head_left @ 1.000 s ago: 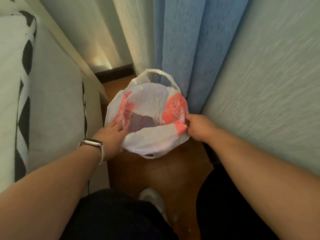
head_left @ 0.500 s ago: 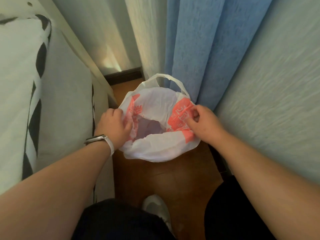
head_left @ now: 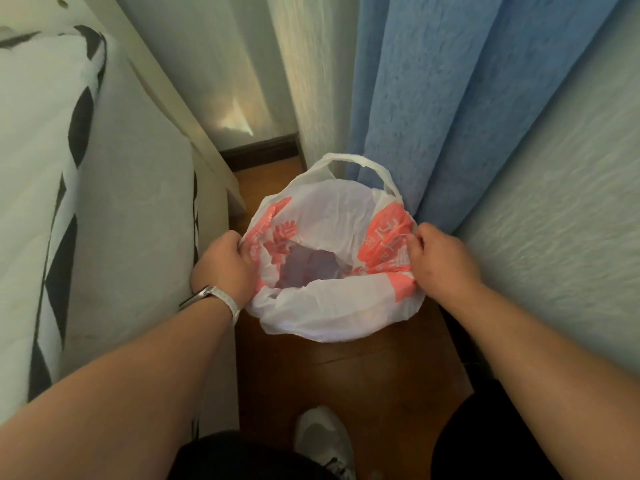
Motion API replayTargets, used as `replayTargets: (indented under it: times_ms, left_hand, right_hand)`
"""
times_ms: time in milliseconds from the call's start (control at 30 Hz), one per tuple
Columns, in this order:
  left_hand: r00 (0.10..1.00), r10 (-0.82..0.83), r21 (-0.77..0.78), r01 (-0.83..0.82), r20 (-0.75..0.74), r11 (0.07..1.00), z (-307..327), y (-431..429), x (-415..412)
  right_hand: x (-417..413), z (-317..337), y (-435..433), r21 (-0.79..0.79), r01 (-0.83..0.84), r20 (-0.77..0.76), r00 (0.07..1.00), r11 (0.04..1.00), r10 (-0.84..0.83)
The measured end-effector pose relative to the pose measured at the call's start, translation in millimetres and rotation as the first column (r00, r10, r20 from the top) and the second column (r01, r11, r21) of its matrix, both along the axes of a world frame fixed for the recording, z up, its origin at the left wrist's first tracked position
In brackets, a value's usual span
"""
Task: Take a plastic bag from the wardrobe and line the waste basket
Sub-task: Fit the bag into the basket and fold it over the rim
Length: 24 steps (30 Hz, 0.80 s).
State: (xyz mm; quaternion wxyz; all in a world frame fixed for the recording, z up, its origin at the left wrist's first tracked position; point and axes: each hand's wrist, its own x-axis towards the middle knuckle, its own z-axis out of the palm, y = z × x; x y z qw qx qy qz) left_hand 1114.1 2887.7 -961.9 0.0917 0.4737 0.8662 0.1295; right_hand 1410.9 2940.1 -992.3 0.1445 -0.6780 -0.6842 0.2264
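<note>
A white plastic bag [head_left: 332,306] with orange-red print is spread open over the waste basket on the wooden floor, its edge folded down all around. The basket itself is almost wholly hidden; only a dark hollow shows inside the bag. One bag handle [head_left: 360,164] loops up at the far side against the curtain. My left hand [head_left: 225,265], with a watch on the wrist, grips the bag's left edge. My right hand [head_left: 440,261] pinches the bag's right edge at the orange print.
A bed [head_left: 104,220] with a white and black patterned cover lies close on the left. A blue curtain [head_left: 433,98] hangs behind the basket and a pale curtain [head_left: 554,202] fills the right. My white shoe [head_left: 325,441] rests on the narrow strip of wooden floor [head_left: 363,375].
Both hands have shifted from the bag's near edge up to its left and right sides, pulling the edge outward. The bag's mouth is spread wider.
</note>
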Motion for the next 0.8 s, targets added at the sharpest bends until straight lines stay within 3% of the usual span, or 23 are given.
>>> replayTargets:
  times_ms: [233,333,400,500,600,800]
  left_hand:
    - [0.995,0.095,-0.169,-0.095,-0.011,0.981,7.3,9.2,-0.3]
    - [0.990,0.135,-0.085,-0.131,0.045,0.988,14.1,10.5,1.6]
    - [0.995,0.084,0.064,-0.088,0.054,0.994,16.5,10.8,6.0]
    - [0.986,-0.159,0.216,0.145,0.049,0.965,11.4,9.3,19.5]
    - [0.949,-0.311,0.154,0.300,0.051,0.941,-2.6,9.0,25.7]
    - [0.952,-0.279,0.027,0.277,0.125,0.960,-24.9,7.1,16.4]
  right_hand:
    - [14.1,-2.6,-0.6,-0.122,0.055,0.088,0.995,0.991,-0.045]
    - [14.0,1.1,-4.2,-0.180,0.045,0.072,0.997,0.983,-0.033]
    - [11.8,6.9,-3.4,-0.141,0.066,0.049,0.997,0.988,-0.059]
    - [5.5,18.5,-0.6,0.065,0.103,-0.042,0.994,0.993,-0.101]
    - [-6.8,24.2,-2.4,0.140,-0.002,-0.104,0.994,0.990,0.017]
    - [-24.1,8.3,-8.1,0.008,-0.186,-0.092,0.978,0.982,0.186]
